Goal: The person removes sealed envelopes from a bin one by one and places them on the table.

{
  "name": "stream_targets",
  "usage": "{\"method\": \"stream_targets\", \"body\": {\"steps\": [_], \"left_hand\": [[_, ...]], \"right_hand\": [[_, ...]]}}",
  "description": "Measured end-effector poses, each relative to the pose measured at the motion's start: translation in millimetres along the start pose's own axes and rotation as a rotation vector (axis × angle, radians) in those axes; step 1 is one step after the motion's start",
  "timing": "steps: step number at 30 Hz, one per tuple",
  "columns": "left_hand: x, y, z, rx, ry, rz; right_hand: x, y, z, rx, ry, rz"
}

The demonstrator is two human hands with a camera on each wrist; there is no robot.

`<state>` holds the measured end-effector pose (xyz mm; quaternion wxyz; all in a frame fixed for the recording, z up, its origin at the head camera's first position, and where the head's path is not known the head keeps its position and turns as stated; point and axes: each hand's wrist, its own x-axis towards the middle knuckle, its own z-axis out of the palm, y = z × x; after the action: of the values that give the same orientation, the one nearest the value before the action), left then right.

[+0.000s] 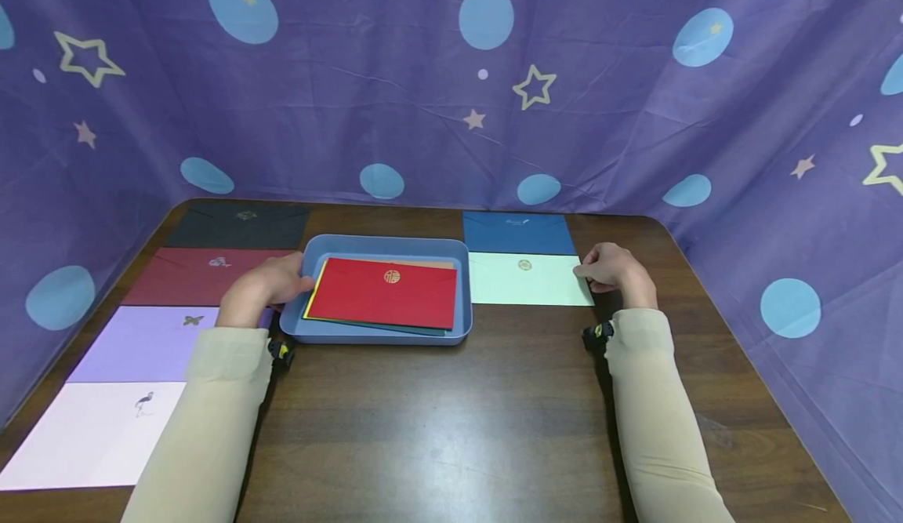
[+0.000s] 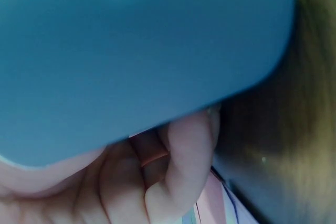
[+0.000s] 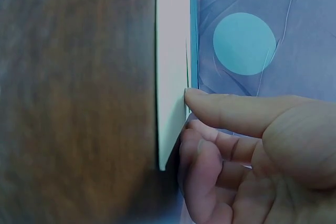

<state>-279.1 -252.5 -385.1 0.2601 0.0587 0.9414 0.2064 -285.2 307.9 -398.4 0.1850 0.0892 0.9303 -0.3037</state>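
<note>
My left hand point(image 1: 266, 281) grips the left edge of a blue-grey tray point(image 1: 381, 339). The tray's side point(image 2: 152, 51) fills much of the left wrist view, with curled fingers point(image 2: 186, 156) below it. A red envelope point(image 1: 395, 299) with a gold emblem lies in the tray, on top of others whose yellow, tan and teal edges peek out. My right hand point(image 1: 615, 268) pinches the right edge of a pale green envelope point(image 1: 508, 284), which lies flat to the right of the tray. The right wrist view shows the thumb point(image 3: 226, 111) against that edge.
Behind the pale green envelope lies a blue envelope point(image 1: 508, 234). Down the table's left side run a dark green envelope point(image 1: 212, 229), a maroon one point(image 1: 176, 276), a lilac one point(image 1: 134, 346) and a white one point(image 1: 85, 437). A purple curtain point(image 1: 395, 76) surrounds the wooden table point(image 1: 437, 429).
</note>
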Motion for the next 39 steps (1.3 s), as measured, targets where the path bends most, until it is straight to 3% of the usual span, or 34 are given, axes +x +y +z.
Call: {"method": "stream_targets", "body": {"steps": [8,12,18,29,33,39], "left_hand": [[1.1,-0.7,0.3,-0.012,0.006,0.000],[2.8,-0.4,0.6,-0.018,0.020,-0.009],[1.0,0.6,-0.3,-0.002,0.018,0.010],[-0.7,0.6,-0.1,0.016,0.024,0.017],[-0.4,0.1,0.2,0.028,0.035,0.027],[0.2,-1.1,0.4,0.036,0.052,0.048]], "right_hand": [[-3,-6,-3,-0.001,0.049,-0.035],[-11,-20,-6,-0.007,0.116,-0.157],[-21,-58,1,-0.057,0.169,-0.432],[-35,-128,59,-0.092,0.106,-0.768],[-40,-142,83,-0.151,0.045,-0.809],[-41,-153,107,-0.248,-0.041,-0.801]]}}
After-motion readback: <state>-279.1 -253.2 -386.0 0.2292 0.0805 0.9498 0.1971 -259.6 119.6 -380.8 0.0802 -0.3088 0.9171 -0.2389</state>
